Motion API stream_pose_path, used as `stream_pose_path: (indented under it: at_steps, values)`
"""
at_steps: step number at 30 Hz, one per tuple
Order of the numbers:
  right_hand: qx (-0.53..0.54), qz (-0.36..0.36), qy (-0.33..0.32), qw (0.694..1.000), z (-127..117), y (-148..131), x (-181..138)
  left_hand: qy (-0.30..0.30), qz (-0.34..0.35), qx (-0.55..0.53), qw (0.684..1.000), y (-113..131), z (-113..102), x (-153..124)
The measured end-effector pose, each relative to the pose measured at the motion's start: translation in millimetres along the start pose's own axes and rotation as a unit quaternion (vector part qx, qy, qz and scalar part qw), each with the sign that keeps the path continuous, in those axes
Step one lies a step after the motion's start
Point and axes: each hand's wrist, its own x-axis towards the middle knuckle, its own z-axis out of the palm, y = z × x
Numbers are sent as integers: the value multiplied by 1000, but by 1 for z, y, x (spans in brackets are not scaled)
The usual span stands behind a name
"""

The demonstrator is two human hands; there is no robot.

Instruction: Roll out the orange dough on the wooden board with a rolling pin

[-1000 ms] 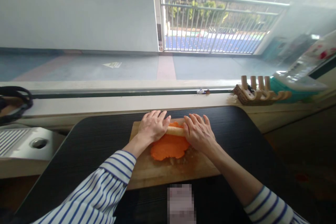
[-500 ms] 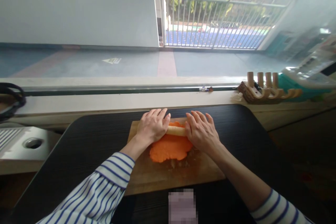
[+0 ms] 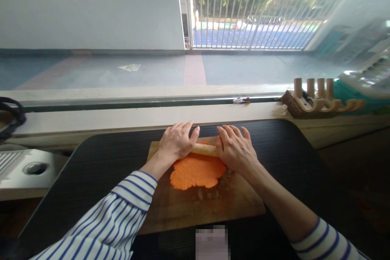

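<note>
Both hands and the roller have travelled toward the far edge of the board since the frame one second earlier. Less orange material now shows beyond the roller and more shows on its near side.

1. Roller: one pale wooden cylindrical rolling pin (image 3: 204,150) lies crosswise on the far part of the dough sheet. Only its middle section is visible between the hands.
2. Left hand (image 3: 176,144): palm down on the left end of the rolling pin, fingers extended and pointing to the far edge. The grip is released, flat on the pin, not clenched around it.
3. Right hand (image 3: 237,152): palm down on the right end of the pin, fingers extended. The grip is likewise released and flat.
4. Dough: one flat orange dough sheet (image 3: 195,171) with an irregular outline lies on the board, touching the pin, mostly on its near side.
5. Board: one rectangular light wooden cutting board (image 3: 231,201) lies in the middle of the one black wood-grain worktop (image 3: 100,162), with its far edge close to the worktop's far edge. Pale crumbs (image 3: 207,191) lie on the board just beside the near rim of the dough.
6. Sleeves: two blue-and-white striped sleeves, left (image 3: 122,215) and right (image 3: 323,243), are pushed up the forearms.
7. Surroundings: one wooden rack with four upright pegs (image 3: 317,103) stands on the white window sill (image 3: 122,120) beyond the far right corner of the worktop. One white plastic unit with a round hole (image 3: 21,168) sits beyond the left edge.
</note>
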Motion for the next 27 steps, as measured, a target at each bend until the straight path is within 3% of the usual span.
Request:
stream_pose_path:
  at_steps: [7,11,16,27]
  values:
    - [5,23,-4,1000,1,2,8,2,7,8,1000,-4,5,8]
    - [0,13,2,1000,-3,-3,-3,26,7,41,999,-2,5,-3]
    - [-4,0,13,1000,-3,-8,-17,7,1,47,999,-2,3,-15]
    - [8,26,-14,1000,1,2,6,-19,-14,16,1000,-3,6,7]
